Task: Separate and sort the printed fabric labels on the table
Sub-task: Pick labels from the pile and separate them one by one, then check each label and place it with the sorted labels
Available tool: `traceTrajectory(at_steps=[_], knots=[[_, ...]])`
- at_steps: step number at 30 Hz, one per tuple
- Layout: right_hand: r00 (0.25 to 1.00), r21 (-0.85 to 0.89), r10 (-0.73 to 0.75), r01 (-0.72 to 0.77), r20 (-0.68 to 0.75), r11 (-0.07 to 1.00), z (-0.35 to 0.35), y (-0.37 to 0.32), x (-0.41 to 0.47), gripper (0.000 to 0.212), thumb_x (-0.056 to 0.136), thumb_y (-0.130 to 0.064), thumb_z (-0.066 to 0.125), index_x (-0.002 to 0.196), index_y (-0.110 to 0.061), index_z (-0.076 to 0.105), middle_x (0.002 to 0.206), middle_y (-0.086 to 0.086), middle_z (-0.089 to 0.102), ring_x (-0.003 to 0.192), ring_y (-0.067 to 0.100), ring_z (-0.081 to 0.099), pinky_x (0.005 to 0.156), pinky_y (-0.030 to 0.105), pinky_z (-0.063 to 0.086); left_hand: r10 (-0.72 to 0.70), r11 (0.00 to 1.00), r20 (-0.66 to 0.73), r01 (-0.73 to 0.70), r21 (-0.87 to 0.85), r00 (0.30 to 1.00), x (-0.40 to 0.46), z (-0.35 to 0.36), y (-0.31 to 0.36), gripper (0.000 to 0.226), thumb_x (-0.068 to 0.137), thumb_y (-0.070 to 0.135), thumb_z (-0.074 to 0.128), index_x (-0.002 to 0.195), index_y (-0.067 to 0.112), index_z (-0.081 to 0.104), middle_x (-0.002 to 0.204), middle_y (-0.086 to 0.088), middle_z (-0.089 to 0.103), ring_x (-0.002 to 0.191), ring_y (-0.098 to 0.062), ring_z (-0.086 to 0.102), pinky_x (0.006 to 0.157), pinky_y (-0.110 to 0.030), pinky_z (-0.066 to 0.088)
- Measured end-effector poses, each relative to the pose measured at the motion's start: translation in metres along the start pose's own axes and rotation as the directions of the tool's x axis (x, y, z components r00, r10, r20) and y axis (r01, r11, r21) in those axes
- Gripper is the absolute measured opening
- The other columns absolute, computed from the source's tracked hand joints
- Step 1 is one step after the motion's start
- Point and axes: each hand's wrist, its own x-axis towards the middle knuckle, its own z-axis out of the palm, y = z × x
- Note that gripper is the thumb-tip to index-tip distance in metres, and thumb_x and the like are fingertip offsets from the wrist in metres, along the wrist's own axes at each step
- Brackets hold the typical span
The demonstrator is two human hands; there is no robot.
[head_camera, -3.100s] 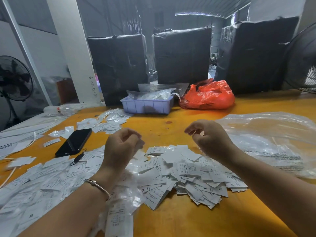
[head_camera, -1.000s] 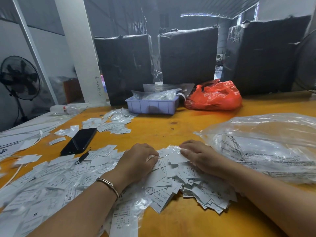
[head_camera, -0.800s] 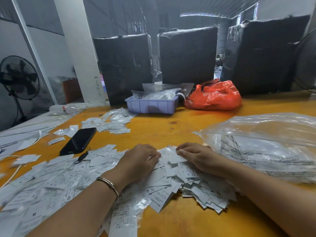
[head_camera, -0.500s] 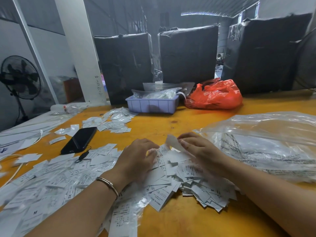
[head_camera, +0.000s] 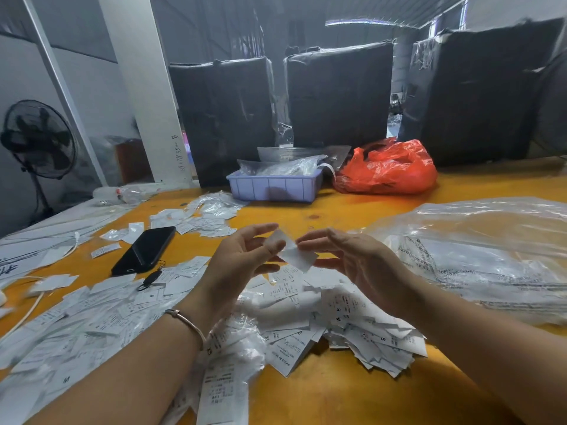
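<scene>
Both forearms are bare, with no sleeves showing anywhere up to the lower edge of the view. The left hand (head_camera: 242, 262) has a thin metal bangle (head_camera: 186, 323) with a rosy-gold sheen circling its wrist, just behind the hand. The right hand (head_camera: 359, 262) and its wrist wear nothing.

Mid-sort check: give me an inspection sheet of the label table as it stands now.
Surface: orange table, much of it under labels.
Job's things: unsorted label pile under the hands; spread of labels to the left; small batch farther back.
Clutter: black phone, lilac tray, red bag, clear bags.
Hands: left hand and right hand raised, together pinching the held label.
Cables: white cable at left edge.
Surroundings: wrapped black bales, standing fan.
</scene>
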Motion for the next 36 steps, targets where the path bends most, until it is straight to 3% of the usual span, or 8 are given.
traceTrajectory(at_steps=[8,17,21,23,25,27,32,36], knots=[[0.995,-0.008,0.056,-0.057,-0.081,0.998,0.003,0.004,-0.003,0.022,0.083,-0.002,0.067,0.104,-0.001,0.062,0.097,0.02,0.068,0.08,0.028,0.071,0.067,0.03,0.058,0.017,0.995,-0.014,-0.018,-0.093,1.0,-0.007,0.0,0.009,0.043,0.07,0.001,0.075,0.111,0.011,0.067,0.093,-0.014,0.075,0.089,-0.027,0.072,0.073,-0.028,0.059],[0.991,-0.168,-0.067,0.048,-0.112,0.985,0.008,0.007,-0.007,0.02,0.075,0.0,0.075,0.091,0.002,0.064,0.067,0.017,0.071,0.055,0.025,0.068,0.045,0.025,0.05,-0.026,0.99,0.239,-0.009,0.143,0.971,-0.016,0.009,0.016,0.037,0.067,0.01,0.08,0.103,0.009,0.07,0.095,-0.011,0.075,0.084,-0.024,0.072,0.069,-0.026,0.058],[0.982,-0.303,-0.115,0.065,-0.15,0.951,0.008,0.003,-0.006,0.022,0.076,-0.011,0.077,0.091,-0.003,0.062,0.065,0.015,0.071,0.054,0.026,0.068,0.046,0.027,0.049,0.014,0.953,0.203,-0.075,0.292,0.979,-0.017,0.008,0.019,0.02,0.074,-0.002,0.078,0.093,0.002,0.072,0.089,-0.011,0.075,0.083,-0.02,0.072,0.073,-0.026,0.058],[0.981,-0.537,-0.124,0.027,-0.146,0.843,0.004,-0.005,-0.006,0.023,0.079,-0.024,0.075,0.09,-0.008,0.063,0.066,0.01,0.071,0.054,0.021,0.068,0.05,0.031,0.052,0.086,0.786,0.105,-0.132,0.604,0.991,-0.014,0.004,0.018,0.011,0.08,0.001,0.072,0.086,0.01,0.074,0.083,-0.002,0.075,0.082,-0.015,0.07,0.073,-0.027,0.056],[0.989,-0.781,-0.101,-0.024,-0.111,0.624,-0.005,-0.014,-0.005,0.024,0.082,-0.035,0.072,0.087,-0.013,0.065,0.067,0.001,0.069,0.056,0.015,0.067,0.058,0.033,0.054,0.194,0.387,0.006,-0.082,0.918,0.981,-0.011,-0.007,0.022,0.016,0.085,0.011,0.062,0.086,0.022,0.073,0.086,0.008,0.071,0.082,-0.013,0.064,0.066,-0.027,0.048],[0.988,-0.919,-0.112,-0.059,-0.11,0.39,-0.016,-0.02,-0.006,0.021,0.084,-0.038,0.069,0.088,-0.017,0.068,0.066,-0.009,0.062,0.06,0.012,0.062,0.063,0.03,0.052,0.234,0.178,-0.076,0.034,0.983,0.969,-0.008,-0.02,0.025,0.021,0.086,0.012,0.055,0.086,0.023,0.072,0.089,0.005,0.067,0.082,-0.017,0.06,0.063,-0.027,0.045],[0.964,-0.965,-0.185,-0.151,-0.192,0.215,-0.034,-0.021,-0.019,0.011,0.086,-0.03,0.065,0.093,-0.021,0.068,0.087,-0.004,0.069,0.078,0.018,0.061,0.065,0.029,0.048,-0.154,0.172,-0.242,0.267,0.948,0.958,0.001,-0.031,0.031,0.026,0.082,0.013,0.051,0.056,0.016,0.05,0.061,-0.003,0.05,0.055,-0.021,0.044,0.049,-0.025,0.028],[0.955,-0.964,-0.212,-0.162,-0.207,0.21,-0.04,-0.017,-0.037,0.013,0.086,-0.027,0.065,0.097,-0.021,0.067,0.091,-0.007,0.067,0.081,0.015,0.062,0.067,0.031,0.051,-0.481,0.38,-0.137,0.347,0.857,0.866,0.005,-0.036,0.043,0.049,0.089,0.055,0.053,0.073,0.015,0.076,0.097,0.001,0.068,0.087,-0.015,0.058,0.083,-0.032,0.044]])
